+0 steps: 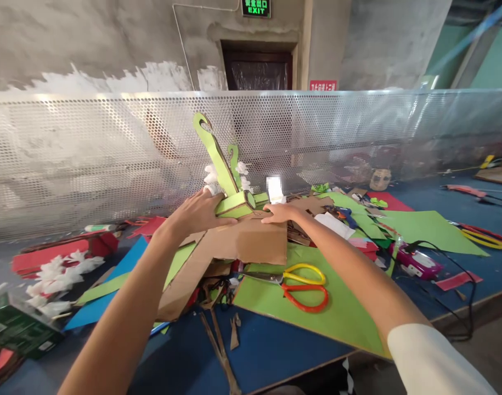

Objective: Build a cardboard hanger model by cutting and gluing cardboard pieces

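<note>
- White sleeve [432, 351] closest to the lens, out at four o'clock, and from it the right arm stretches in towards the middle of the view!
- Dead centre sits the green cardboard piece [234, 204], its boxy base lying level, one tall hooked strip leaning up towards eleven o'clock and a shorter hooked one just beside it.
- Left hand [195, 211] on the base's nine o'clock end: thumb along the near side, fingers over the top, and yes, they are grasping it.
- Right hand [280, 213] at the three o'clock end, fingers bent in close; whether they pinch anything, I cannot tell.
- Brown cardboard [254, 238] spreads beneath the pair, on the six o'clock side of the base.
- Down to five o'clock, scissors [304, 285] with one yellow and one red handle loop lie on a green sheet [341, 321], blades pointing at nine.
- Between three and four, a purple device [419, 262] with a black cord; a second pair of scissors [483, 236] rests beyond it at three.
- Over at eight, white frilly pieces [61, 280] and a dark green box [22, 323].
- All this crowds a blue desk [275, 351], with a perforated metal panel [111, 148] rising behind and a lit exit sign [257, 6] high at twelve!
</note>
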The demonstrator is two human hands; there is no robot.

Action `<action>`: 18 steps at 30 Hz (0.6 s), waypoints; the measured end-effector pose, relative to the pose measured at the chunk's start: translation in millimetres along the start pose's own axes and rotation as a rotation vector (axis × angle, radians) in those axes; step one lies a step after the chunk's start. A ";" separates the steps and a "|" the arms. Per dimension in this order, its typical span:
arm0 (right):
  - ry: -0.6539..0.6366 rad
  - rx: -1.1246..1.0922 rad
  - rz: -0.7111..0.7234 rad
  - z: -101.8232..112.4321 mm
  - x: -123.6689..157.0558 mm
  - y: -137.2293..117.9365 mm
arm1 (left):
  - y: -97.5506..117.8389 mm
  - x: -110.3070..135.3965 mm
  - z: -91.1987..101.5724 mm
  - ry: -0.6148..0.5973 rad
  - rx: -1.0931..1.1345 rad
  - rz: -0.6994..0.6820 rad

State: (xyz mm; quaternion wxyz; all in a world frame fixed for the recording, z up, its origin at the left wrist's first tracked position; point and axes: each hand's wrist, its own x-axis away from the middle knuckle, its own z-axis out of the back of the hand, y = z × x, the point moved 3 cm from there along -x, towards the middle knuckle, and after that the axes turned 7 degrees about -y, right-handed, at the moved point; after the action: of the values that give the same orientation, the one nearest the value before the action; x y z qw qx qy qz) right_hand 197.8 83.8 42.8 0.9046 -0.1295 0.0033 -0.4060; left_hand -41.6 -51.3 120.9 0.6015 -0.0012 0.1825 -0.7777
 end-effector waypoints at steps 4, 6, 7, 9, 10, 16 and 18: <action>-0.065 -0.097 0.024 7.9 -5.2 -1.8 | -0.7 2.6 2.9 0.005 0.008 0.009; -0.091 -0.152 0.038 12.5 7.8 0.7 | -1.7 4.4 7.1 0.029 0.016 0.015; -0.088 -0.184 0.042 14.0 17.2 2.7 | -2.3 5.5 9.9 0.046 0.020 0.014; -0.027 -0.312 0.041 14.3 38.4 7.3 | -3.5 8.1 16.3 0.085 0.028 0.010; 0.011 -0.400 0.039 12.0 49.0 9.3 | -4.0 9.7 19.7 0.107 0.032 0.010; 0.179 -0.866 -0.115 -37.0 83.5 5.9 | -3.9 15.2 28.0 0.193 0.077 -0.041; 0.221 -0.876 -0.141 -56.2 82.4 -3.6 | -2.3 12.6 21.4 0.174 0.074 -0.099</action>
State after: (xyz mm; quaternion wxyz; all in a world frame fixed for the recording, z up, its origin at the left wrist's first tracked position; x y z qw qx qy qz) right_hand 244.1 7.9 -2.5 0.7290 -0.4556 0.2625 -0.4383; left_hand -42.6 -68.6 138.8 0.5438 0.0795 0.2048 -0.8100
